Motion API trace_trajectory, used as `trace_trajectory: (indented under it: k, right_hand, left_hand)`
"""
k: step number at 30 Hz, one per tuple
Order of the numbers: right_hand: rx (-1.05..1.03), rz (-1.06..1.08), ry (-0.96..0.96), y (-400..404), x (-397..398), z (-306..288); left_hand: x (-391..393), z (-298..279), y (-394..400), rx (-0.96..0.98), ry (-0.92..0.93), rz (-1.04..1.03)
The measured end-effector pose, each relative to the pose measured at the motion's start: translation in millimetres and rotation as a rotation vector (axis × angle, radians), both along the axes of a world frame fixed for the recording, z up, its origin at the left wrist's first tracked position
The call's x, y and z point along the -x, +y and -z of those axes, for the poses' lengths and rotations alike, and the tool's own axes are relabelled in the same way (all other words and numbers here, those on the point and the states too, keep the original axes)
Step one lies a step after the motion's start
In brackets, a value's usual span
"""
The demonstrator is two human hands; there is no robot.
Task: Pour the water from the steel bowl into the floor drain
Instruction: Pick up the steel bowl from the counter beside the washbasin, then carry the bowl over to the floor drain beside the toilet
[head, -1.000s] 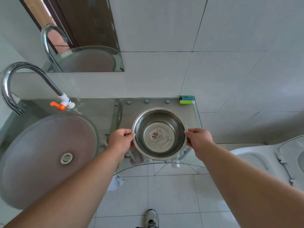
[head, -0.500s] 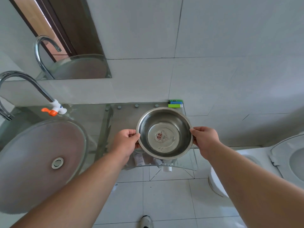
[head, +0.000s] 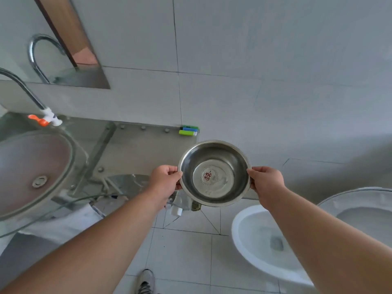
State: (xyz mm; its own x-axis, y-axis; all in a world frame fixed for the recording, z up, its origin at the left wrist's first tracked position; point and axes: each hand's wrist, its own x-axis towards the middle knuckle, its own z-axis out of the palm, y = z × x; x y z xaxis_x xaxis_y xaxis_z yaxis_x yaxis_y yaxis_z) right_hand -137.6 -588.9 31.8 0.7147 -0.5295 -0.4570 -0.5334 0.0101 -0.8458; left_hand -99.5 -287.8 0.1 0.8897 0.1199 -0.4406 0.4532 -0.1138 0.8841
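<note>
Still unpoured: left hand (head: 165, 181) and right hand (head: 267, 183) grip steel bowl (head: 214, 173) level above floor drain (head: 196, 205).

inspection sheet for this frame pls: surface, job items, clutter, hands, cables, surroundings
Surface: pale tiled floor, bare where visible; glass counter at left.
Job's things: steel bowl held level in the air, off the counter's right end; water level hard to tell. Floor drain partly showing under the bowl's near rim.
Clutter: green and blue items at the counter's back corner.
Hands: left hand and right hand each grip the bowl's rim, on opposite sides.
Cables: nothing seen.
Surroundings: basin with faucet, mirror, open toilet, shoe.
</note>
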Motion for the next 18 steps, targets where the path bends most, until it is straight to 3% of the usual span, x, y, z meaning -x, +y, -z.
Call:
trace_trajectory:
  k: [9, 18]
  right_hand:
    - [-0.015, 0.032, 0.026, -79.0, 45.9, 17.2]
    - [-0.033, 0.075, 0.073, -96.6, 82.0, 64.9]
  left_hand:
    - [47.4, 20.0, -86.5, -0.064, 0.037, -0.022]
    - [81.1, 57.5, -119.0, -0.169, 0.034, -0.014]
